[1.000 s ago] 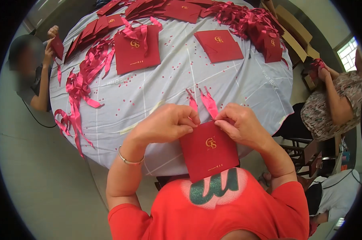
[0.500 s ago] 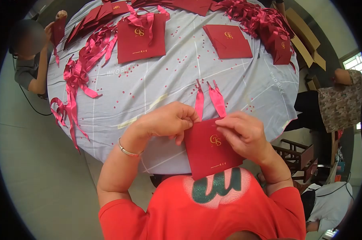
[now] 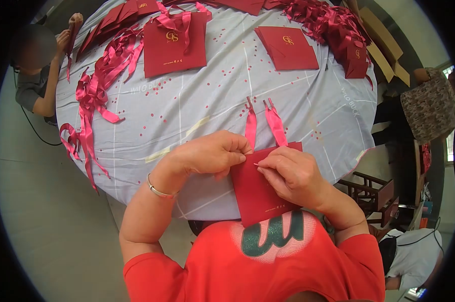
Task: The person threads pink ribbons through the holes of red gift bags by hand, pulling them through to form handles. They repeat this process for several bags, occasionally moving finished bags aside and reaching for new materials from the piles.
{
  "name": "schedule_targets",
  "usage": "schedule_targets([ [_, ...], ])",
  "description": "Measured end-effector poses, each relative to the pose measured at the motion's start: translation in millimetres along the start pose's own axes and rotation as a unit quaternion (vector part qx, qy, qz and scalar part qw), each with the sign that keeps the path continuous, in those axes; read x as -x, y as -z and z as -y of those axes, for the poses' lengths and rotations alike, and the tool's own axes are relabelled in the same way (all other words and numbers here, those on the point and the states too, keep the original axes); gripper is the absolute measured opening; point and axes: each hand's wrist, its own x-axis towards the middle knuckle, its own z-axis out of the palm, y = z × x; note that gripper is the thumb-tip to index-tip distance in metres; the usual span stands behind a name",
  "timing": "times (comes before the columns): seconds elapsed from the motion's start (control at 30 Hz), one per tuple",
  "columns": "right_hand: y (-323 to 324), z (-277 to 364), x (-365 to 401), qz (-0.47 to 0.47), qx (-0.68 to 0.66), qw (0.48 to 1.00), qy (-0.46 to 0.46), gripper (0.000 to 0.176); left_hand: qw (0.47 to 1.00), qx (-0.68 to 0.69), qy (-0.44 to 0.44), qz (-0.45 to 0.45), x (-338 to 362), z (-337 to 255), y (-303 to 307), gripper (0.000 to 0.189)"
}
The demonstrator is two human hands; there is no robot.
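Observation:
A dark red paper gift bag [image 3: 255, 194] with gold print lies flat at the near table edge, against my red shirt. My left hand [image 3: 212, 153] is closed in a pinch at the bag's top left corner. Over the bag's upper front, my right hand [image 3: 293, 173] pinches a small pale pink tip [image 3: 256, 164]; its kind is too small to tell. Two pink ribbon pieces, a left ribbon [image 3: 251, 128] and a right ribbon [image 3: 275, 127], stretch from the bag's top onto the cloth, with hard narrow ends pointing away from me.
Red bags lie at far left [image 3: 172, 55] and far right [image 3: 290, 55] on the grey tablecloth [image 3: 202, 110]. Ribbon heaps [image 3: 94, 98] and more bags line its edges. Small red dots are scattered about. People stand left and right; an open carton [image 3: 383, 45] is at right.
My right hand has moved left and down across the bag's front, now covering the gold logo, with a pale pink tip showing at its fingers. My left hand stays at the corner.

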Motion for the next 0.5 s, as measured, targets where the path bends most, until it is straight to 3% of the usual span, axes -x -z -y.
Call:
schedule_targets([
  [0.23,-7.9,-4.3,-0.9,0.003,0.018,1.000,0.023,0.014,1.000,-0.013,-0.002,-0.026,1.1,-3.1,-4.1,0.010],
  [0.43,-5.6,15.4,-10.2,0.097,0.114,0.989,0.005,0.008,0.998,-0.042,-0.025,-0.050,4.6,-8.9,-9.5,0.012],
  [0.5,-8.0,25.5,-15.6,0.163,0.181,0.969,-0.043,0.009,0.997,-0.051,-0.021,-0.063,6.2,-9.9,-11.0,0.013],
])
